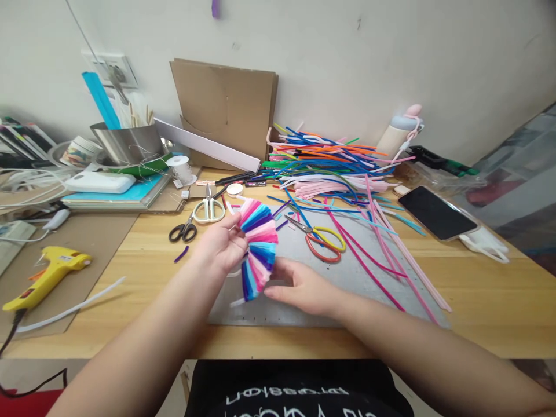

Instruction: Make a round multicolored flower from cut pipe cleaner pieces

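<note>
A striped fan (262,237) of fuzzy stems, in pink, white, blue and purple, is held up above the left part of a grey mat (351,279) on the desk (486,301). The left hand (228,249) grasps it by its left, gathered edge, the stripes spreading to the right. The right hand (304,285) is curved beside the fan's near right edge, thumb apart from the fingers; whether it touches the fan I cannot tell. Just right of the fan, red-and-yellow scissors (309,230) lie on the mat. Farther left are white scissors (208,202) and black scissors (184,231). Loose pink stems (410,263) cross the mat's right side, and a many-coloured heap (325,159) lies at the far side. A phone (436,212) rests at right, a yellow glue gun (50,277) at left. Cardboard (226,110) leans against the wall (321,52).
</note>
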Available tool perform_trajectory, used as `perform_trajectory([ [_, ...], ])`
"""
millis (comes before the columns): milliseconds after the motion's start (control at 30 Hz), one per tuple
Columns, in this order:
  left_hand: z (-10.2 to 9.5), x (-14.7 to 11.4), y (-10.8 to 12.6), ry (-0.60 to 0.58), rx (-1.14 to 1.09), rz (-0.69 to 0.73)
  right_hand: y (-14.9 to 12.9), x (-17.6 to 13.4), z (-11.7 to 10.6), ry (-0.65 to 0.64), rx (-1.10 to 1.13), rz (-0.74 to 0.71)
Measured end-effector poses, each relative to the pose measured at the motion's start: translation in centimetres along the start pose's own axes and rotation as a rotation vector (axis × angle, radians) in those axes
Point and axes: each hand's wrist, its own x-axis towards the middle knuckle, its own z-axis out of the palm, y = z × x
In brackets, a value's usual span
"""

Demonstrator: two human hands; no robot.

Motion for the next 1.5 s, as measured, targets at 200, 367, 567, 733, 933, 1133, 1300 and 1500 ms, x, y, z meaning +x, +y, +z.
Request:
perform_trajectory([
  [200, 3.4, -0.6, -0.1, 0.014, -0.09, 0.058, 0.3, 0.8, 0.7, -0.021, 0.124, -0.053],
  [367, 5.7, 0.0, -0.8, 0.079, -0.181, 0.125, -0.6, 0.5, 2.0, 0.06, 0.509, 0.039],
  [567, 5.8, 1.3, -1.7, 0.112, -0.164, 0.286, -1.4, 0.5, 2.1, 0.413, 0.757, 0.096],
  [733, 2.8, 0.2, -3.1, 0.0, -0.035, 0.395, -1.8, -0.8, -1.0, 0.518, 0.775, 0.04],
  [933, -1.7, -0.8, -5.5, -0.117, 0.415, 0.631, -0.7, -2.3, -2.0, 0.483, 0.883, 0.13],
  [1133, -4.4, -2.4, -5.2, -0.13, 1.359, 1.212, -0.4, -3.1, -1.8, 0.543, 0.51, 0.186],
  [1300, -3.5, -4.4, -2.7, -0.266, 1.637, 1.338, -3.0, -4.1, -3.6, 0.561, -0.636, 0.092],
  [1500, -1.3, -6.1, 1.5, -0.433, 1.477, 0.486, -8.2, -5.3, -4.3, 0.382, -1.358, 0.072],
])
